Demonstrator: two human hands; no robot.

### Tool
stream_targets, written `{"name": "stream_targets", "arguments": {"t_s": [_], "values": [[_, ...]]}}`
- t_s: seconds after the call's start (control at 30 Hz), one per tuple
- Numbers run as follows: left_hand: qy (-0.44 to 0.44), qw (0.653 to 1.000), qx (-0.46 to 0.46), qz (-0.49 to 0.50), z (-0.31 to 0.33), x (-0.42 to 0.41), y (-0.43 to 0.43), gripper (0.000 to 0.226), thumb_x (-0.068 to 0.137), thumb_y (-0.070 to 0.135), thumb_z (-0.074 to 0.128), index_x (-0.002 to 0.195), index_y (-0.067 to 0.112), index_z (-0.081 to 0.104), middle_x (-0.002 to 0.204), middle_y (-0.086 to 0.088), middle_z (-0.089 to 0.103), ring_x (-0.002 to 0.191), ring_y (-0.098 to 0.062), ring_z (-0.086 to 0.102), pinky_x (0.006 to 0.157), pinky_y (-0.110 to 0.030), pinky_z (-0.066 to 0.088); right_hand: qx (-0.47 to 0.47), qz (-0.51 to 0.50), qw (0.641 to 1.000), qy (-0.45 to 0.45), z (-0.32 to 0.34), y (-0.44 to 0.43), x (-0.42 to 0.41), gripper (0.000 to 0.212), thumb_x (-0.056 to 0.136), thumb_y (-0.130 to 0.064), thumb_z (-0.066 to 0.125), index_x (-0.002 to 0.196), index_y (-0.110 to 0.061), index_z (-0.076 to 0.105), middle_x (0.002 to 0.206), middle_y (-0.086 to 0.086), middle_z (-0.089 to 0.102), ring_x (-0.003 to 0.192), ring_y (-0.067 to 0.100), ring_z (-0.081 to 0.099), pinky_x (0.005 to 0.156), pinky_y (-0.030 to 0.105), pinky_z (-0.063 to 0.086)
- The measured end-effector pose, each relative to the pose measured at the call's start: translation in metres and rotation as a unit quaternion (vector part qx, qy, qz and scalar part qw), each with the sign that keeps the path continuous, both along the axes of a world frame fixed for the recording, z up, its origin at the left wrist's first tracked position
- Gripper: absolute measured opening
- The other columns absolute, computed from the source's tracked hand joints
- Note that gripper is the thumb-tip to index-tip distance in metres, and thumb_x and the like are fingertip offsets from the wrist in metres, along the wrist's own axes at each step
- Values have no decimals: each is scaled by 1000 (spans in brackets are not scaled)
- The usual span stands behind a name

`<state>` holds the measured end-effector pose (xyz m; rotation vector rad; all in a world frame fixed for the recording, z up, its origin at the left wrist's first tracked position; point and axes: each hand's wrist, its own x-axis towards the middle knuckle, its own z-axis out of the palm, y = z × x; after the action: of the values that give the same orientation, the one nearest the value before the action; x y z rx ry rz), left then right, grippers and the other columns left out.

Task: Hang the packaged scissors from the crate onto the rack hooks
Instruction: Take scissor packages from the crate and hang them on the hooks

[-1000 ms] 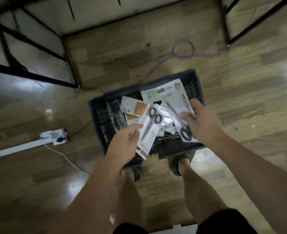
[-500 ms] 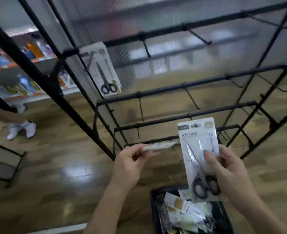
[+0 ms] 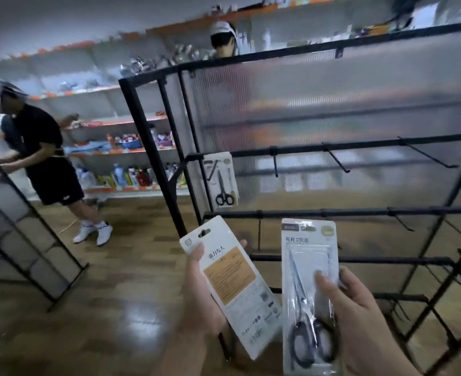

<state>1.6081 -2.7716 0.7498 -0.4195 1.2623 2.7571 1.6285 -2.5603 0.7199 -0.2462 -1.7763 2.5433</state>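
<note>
Since half a second earlier the left hand (image 3: 199,305) had turned its flat white card pack (image 3: 232,283) from edge-on to show its orange-labelled back, fingers wrapped round its edges, while the right hand (image 3: 359,318) pinched a glossy clear-blister pack of black-handled scissors (image 3: 306,289) upright before the black metal rack (image 3: 359,213).

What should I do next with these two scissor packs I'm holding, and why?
Probably raise the front-facing pack in your right hand to the bare hook beside the hanging pack. That hook is free, and this pack faces outward like the hung one; the back-facing pack in your left hand would need turning first.
</note>
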Motion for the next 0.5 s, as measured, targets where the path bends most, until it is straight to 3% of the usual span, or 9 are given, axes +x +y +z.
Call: {"name": "stream_targets", "arguments": {"t_s": [0.03,0.1,0.2,0.27,0.33,0.37,0.5], "values": [[11,1000,20,-2,0,0,0,71,91,65,42,137,14,59,129,-26,67,112,-40,58,113,-62,36,1,1,1000,1,1,-1,0,13,95,-17,64,98,-20,77,101,22,76,93,48,72,91,71,52],[16,1000,-3,4,0,-5,3,80,84,73,39,137,16,58,128,-28,67,112,-42,56,106,-58,39,11,-1,1000,2,2,-3,0,15,97,-16,63,97,-21,77,99,20,77,89,42,73,91,68,53],[-16,998,-39,37,-1,-19,4,78,89,78,35,115,10,63,103,-22,68,99,-39,62,91,-52,45,16,5,1000,1,6,-11,-5,18,98,-15,61,96,-22,77,99,19,77,88,38,74,91,66,54],[-11,997,-53,46,-3,-37,-3,80,93,81,30,104,8,61,84,-14,60,81,-32,62,78,-45,49,14,6,1000,-8,6,-18,-12,18,98,-16,62,95,-23,77,101,18,77,90,41,74,89,67,55],[13,995,-87,50,-6,-59,-15,63,97,71,37,102,13,59,77,-7,52,63,-18,50,58,-30,43,4,2,1000,-13,7,-26,-20,14,97,-19,63,99,-24,76,103,18,77,93,44,74,88,68,55],[15,992,-115,56,-5,-69,-21,47,100,61,45,100,17,61,78,-5,54,61,-16,49,56,-27,41,4,-2,1000,-15,8,-31,-25,12,96,-22,64,101,-23,75,105,18,76,94,45,73,88,70,54],[50,965,-252,58,-4,-104,-48,8,100,41,63,98,34,68,100,1,77,95,-20,73,88,-40,56,34,-26,999,-15,16,-60,-48,13,95,-25,65,102,-18,73,103,20,76,93,48,72,86,73,53]]}}
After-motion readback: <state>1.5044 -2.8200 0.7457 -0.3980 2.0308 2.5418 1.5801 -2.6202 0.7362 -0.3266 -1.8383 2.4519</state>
